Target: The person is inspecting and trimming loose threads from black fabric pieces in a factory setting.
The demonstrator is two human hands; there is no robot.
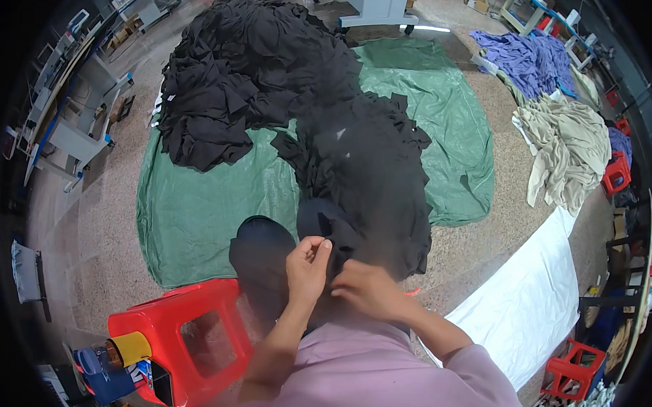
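My left hand (306,271) is closed in a pinch at the edge of a piece of black cloth (345,241), thumb and forefinger together. Just to its right, my right hand (370,290) has curled fingers and sits lower, over dark fabric; whatever its fingertips hold is too small and dark to make out. Both hands are above my lap. Beyond them lies a loose heap of black garment pieces (370,169), joined at the back left to a larger black heap (252,57). Two small pale spots show on the nearer heap.
Green plastic sheeting (204,206) lies under the black heaps. At my left stands a red stool (171,306) with a yellow roll (131,347) and a phone (162,384). Purple cloth (528,60), beige cloth (565,144) and a white sheet (516,303) lie at right.
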